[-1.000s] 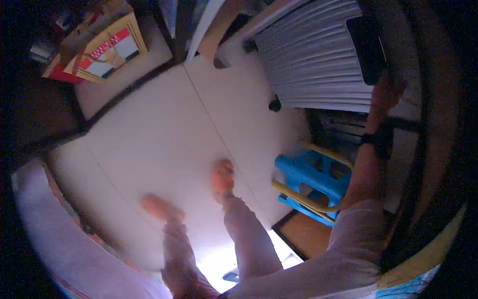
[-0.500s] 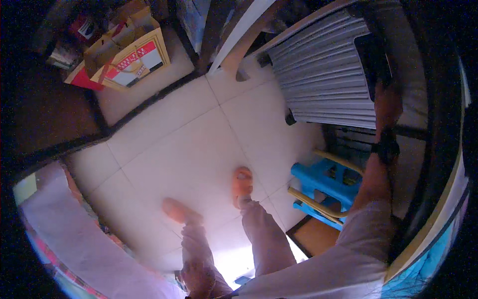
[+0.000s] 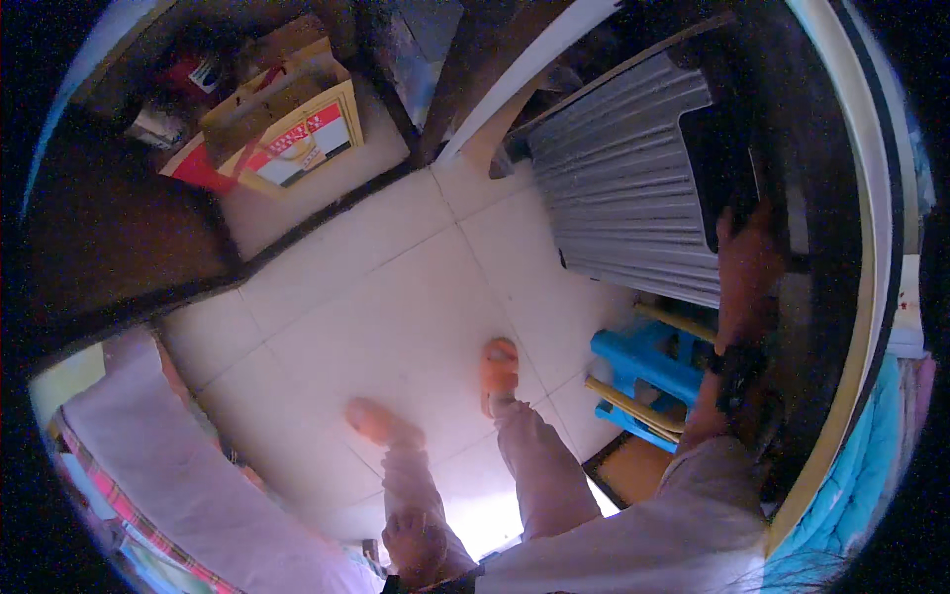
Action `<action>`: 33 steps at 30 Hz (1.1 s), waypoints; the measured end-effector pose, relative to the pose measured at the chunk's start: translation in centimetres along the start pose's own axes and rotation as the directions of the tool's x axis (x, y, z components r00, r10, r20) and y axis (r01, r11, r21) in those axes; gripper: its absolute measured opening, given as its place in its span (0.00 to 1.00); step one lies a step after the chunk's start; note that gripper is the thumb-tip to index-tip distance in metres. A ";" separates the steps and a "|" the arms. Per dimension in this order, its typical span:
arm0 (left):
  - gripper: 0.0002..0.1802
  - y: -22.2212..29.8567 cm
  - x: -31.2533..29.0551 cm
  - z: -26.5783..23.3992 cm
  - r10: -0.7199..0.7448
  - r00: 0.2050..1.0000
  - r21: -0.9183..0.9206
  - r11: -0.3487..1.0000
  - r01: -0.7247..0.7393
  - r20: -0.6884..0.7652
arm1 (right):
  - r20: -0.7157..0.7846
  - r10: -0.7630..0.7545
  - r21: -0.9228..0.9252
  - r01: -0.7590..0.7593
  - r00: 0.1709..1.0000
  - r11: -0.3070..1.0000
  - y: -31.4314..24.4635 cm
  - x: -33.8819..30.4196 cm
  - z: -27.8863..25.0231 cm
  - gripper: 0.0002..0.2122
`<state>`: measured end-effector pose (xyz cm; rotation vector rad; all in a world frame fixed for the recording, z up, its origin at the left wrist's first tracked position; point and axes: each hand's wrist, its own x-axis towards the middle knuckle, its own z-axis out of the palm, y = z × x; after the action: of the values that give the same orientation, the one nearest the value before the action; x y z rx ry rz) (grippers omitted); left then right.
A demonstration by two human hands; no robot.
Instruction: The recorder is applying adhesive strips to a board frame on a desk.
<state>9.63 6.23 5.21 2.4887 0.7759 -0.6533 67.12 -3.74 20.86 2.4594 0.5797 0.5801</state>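
Note:
On the right stands a grey ribbed suitcase (image 3: pixel 623 168) with a dark, round-cornered panel (image 3: pixel 714 163) at its near end. My right hand (image 3: pixel 747 262), with a dark band at the wrist, is at that panel's lower edge. Its fingers appear closed on the suitcase, though shadow and blur hide the exact grip. My left hand (image 3: pixel 416 544) rests on my left leg, fingers lying over the trouser cloth and holding nothing.
A blue stool (image 3: pixel 648 361) with tan bars stands below the suitcase. At the upper left, a paper bag (image 3: pixel 297 148) sits beside dark furniture (image 3: pixel 119 238). A cloth-covered bed edge (image 3: pixel 168 465) runs along the lower left. My slippered feet (image 3: pixel 500 366) are on pale tiles.
The suitcase has shifted left and nearer against the stool and floor, and my right hand has moved along with it. The whole view has also turned slightly. My left hand stays on the leg.

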 end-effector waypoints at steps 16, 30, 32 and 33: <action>0.14 -0.4 -1.2 1.4 -0.022 1.000 -0.074 0.997 0.023 0.012 | 0.301 0.366 0.604 -0.473 0.881 0.641 0.0 -5.1 -0.1 0.33; 0.18 -4.3 -2.0 2.8 -0.042 0.932 -0.173 0.979 0.111 0.360 | 0.342 0.224 0.714 -0.408 0.913 0.570 -7.3 -7.6 -12.3 0.26; 0.17 -4.1 -1.9 0.6 -0.069 0.942 -0.208 0.968 0.143 0.328 | 0.348 0.249 0.658 -0.425 0.904 0.622 -7.7 -8.7 -11.2 0.26; 0.17 -3.9 -1.5 -1.1 -0.089 0.948 -0.237 0.957 0.167 0.306 | 0.271 0.259 0.655 -0.375 0.927 0.656 -7.9 -8.8 -11.3 0.27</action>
<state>6.43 9.13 5.86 2.0569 0.8539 -0.8819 52.05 2.34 22.34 3.3490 0.3261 0.3119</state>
